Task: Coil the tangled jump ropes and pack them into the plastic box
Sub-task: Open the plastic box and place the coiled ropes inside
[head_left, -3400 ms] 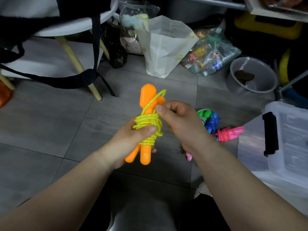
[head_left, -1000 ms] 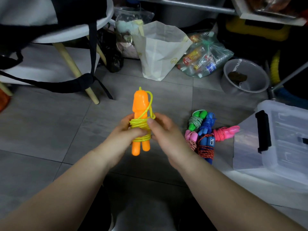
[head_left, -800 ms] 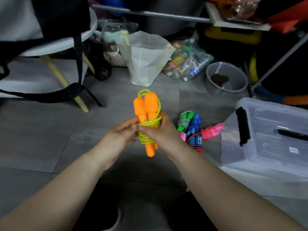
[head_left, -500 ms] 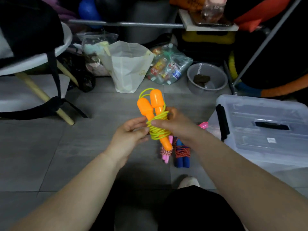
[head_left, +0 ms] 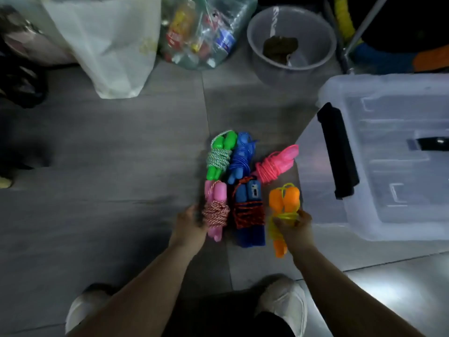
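R hand (head_left: 291,228): holds my orange rope (head_left: 284,200), lowered by coiled ropes (head_left: 245,205).
L hand (head_left: 190,222): let go; grip unclear.
Box (head_left: 388,171): next.

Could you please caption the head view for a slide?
Right hand holds orange rope beside five coiled ropes, near the closed box.

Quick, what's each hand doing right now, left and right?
Left hand: against the pale pink rope bundle, blurred; open or gripping cannot be told.
Right hand: closed on the orange-handled rope bundle.
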A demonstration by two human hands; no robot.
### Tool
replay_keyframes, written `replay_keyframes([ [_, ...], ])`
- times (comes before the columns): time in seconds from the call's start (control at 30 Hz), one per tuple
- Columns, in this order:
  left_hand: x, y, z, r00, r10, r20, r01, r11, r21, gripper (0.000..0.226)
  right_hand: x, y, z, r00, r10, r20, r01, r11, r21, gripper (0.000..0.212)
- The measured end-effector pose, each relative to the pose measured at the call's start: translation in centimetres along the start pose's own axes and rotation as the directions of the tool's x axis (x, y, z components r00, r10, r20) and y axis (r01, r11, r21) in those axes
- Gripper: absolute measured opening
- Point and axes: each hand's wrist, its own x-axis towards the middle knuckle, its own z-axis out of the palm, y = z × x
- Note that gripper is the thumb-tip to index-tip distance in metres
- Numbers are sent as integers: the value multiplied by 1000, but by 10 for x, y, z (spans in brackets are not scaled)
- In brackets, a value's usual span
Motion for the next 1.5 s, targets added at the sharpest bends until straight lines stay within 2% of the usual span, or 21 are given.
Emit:
replay_keyframes([
  [0.03,8,-4,2,1000,-8,11,7,1000,15,35,8,1,4,999,15,-31,-15,1000,11,23],
  [0.1,26,-14,7,999,-23,46,23,1000,11,36,20,1,9,999,26,-31,-25,998,50,16],
  [0.27,56,-25,27,991,-22,132,28,999,-45,43,38,5,7,986,94,140,-88,995,-48,11],
  [0.37,63,-25,37,986,-54,159,66,995,-71,49,39,7,9,952,134,274,-108,988,-107,30],
  [0.43,63,-25,38,984,-71,162,84,994,-75,50,40,4,9,940,161,301,-141,986,-86,18],
  [0.47,63,-24,37,982,-77,172,90,993,-72,48,43,2,11,945,141,294,-129,990,-59,15],
  [0.57,70,-22,28,986,-87,139,103,989,-109,41,64,-8,22,990,92,104,-95,995,25,70],
  [0.6,77,-21,25,989,-109,96,123,981,-149,44,72,-13,27,997,72,41,-74,996,45,71],
  [0.63,84,-19,23,990,-131,56,139,974,-180,59,80,-18,31,999,44,9,-45,998,54,67],
  [0.7,99,-13,20,991,-130,35,134,977,-167,77,97,-32,37,998,-55,-8,56,997,49,44],
  [0.77,114,-7,22,993,-80,86,94,981,-168,70,112,-42,41,997,-75,12,74,997,38,36],
  [0.87,125,-2,25,976,60,212,-25,987,-161,32,119,-50,50,996,-49,74,54,996,-69,39],
  [0.97,120,-5,19,964,106,242,-86,992,-92,33,99,-53,50,987,-160,20,160,953,-257,56],
  [1.03,102,7,8,972,122,202,-127,992,12,48,71,-55,41,958,-284,50,283,897,-339,58],
  [1.13,68,31,1,992,114,62,-117,992,56,33,17,-59,13,898,-388,206,437,831,-343,55],
  [1.2,44,52,5,986,162,29,-162,987,-9,33,-22,-62,-13,828,-499,255,556,786,-270,45],
  [1.27,20,79,17,982,181,62,-172,976,-132,33,-56,-64,-46,709,-657,256,705,650,-284,30],
  [1.33,-8,108,37,970,190,149,-151,958,-243,35,-76,-57,-86,549,-819,169,795,450,-406,24],
  [1.37,-24,123,46,961,206,182,-146,944,-294,35,-82,-57,-107,512,-854,90,782,421,-459,24],
  [1.43,-49,151,62,950,220,221,-130,923,-361,41,-85,-61,-148,494,-864,-94,699,459,-548,25],
  [1.5,-63,176,76,946,211,247,-105,918,-382,53,-76,-67,-183,547,-811,-208,557,538,-633,33],
])
